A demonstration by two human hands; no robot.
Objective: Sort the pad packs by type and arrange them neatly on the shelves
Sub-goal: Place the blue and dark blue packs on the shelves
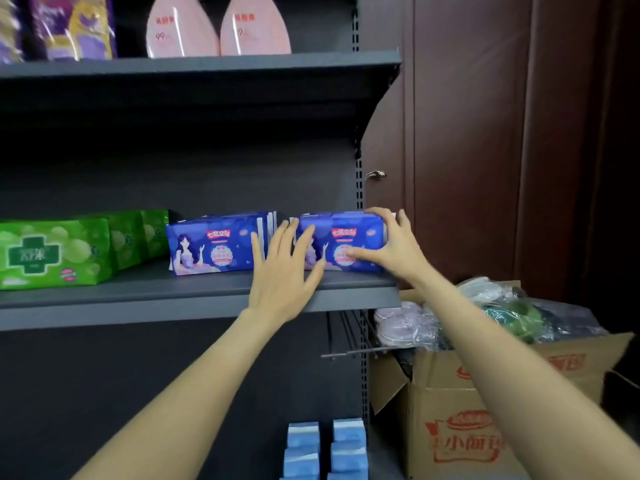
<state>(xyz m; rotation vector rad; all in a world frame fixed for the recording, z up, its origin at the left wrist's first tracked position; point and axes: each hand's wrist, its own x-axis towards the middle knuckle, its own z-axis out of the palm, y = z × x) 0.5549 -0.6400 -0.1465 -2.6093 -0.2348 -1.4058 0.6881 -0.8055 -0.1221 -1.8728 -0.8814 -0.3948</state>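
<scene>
On the dark grey metal middle shelf (194, 292), two groups of blue plastic pad packs printed with a cartoon figure stand side by side. The right-hand blue pad packs (349, 237) sit at the shelf's right end, and the person's right hand (394, 247) grips them, fingers curled over the top edge and thumb laid across the printed front. The hand covers the packs' right end, so how many stand in that row cannot be told. The left hand (280, 268) is spread flat with straight fingers against the left part of the same front face, hiding the figure printed there. Just beside it, a narrow gap apart, stand the left-hand blue pad packs (214, 247). Further left lie green plastic pad packs (55, 254), cut off by the frame edge. On the upper shelf, pink packs (218, 29) and blurred purple packs (69, 26) are cropped at the top. Below, pale blue packs (325, 448) run out of frame. A printed cardboard box (464, 410) of bagged goods stands to the right, its contents hard to make out.
</scene>
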